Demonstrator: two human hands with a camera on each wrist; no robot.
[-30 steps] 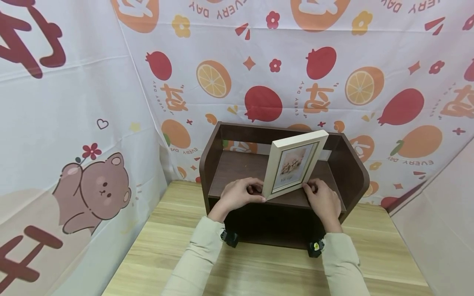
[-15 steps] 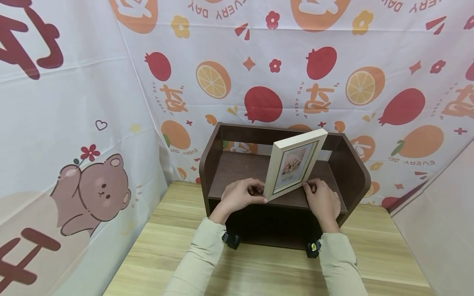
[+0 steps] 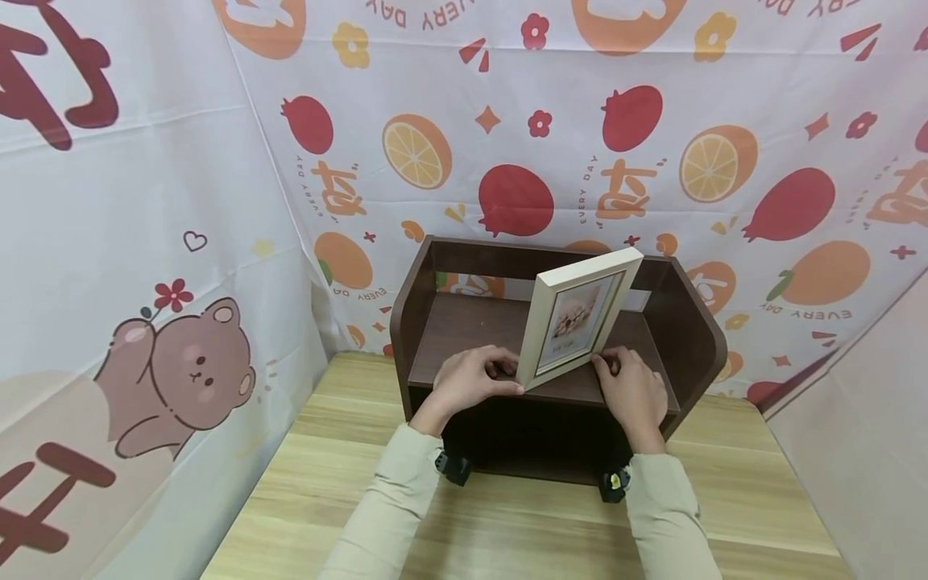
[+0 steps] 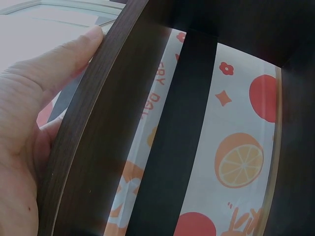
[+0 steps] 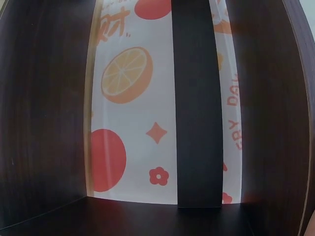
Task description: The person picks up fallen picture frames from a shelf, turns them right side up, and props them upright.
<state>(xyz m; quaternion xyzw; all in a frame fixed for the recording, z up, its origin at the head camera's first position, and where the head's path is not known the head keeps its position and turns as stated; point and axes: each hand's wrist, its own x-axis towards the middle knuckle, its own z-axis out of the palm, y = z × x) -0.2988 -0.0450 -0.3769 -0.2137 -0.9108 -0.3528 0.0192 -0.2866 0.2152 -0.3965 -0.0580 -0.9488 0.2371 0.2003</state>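
A cream picture frame (image 3: 580,315) with a photo in it stands at an angle on the upper board of a dark brown desktop shelf (image 3: 471,322). My left hand (image 3: 474,379) pinches its lower left corner, thumb in front and fingers curled behind. At the lower right corner, the thumb and curled fingers of my right hand (image 3: 632,391) hold the bottom edge. In the left wrist view, the left thumb (image 4: 64,61) reaches over the board's front edge, beside part of the pale frame (image 4: 64,10). Only a sliver of the right hand shows in the right wrist view.
The shelf's raised side panels (image 3: 692,342) flank the upper board, and a rail (image 3: 493,259) runs along its back. Below lies a dark lower compartment (image 3: 536,439). The unit stands on a light wooden table (image 3: 348,451), against fruit-printed cloth (image 3: 464,105).
The picture frame has turned very slightly, its left edge shifting a little to the right. Both hands stay at its lower corners, nearly unmoved.
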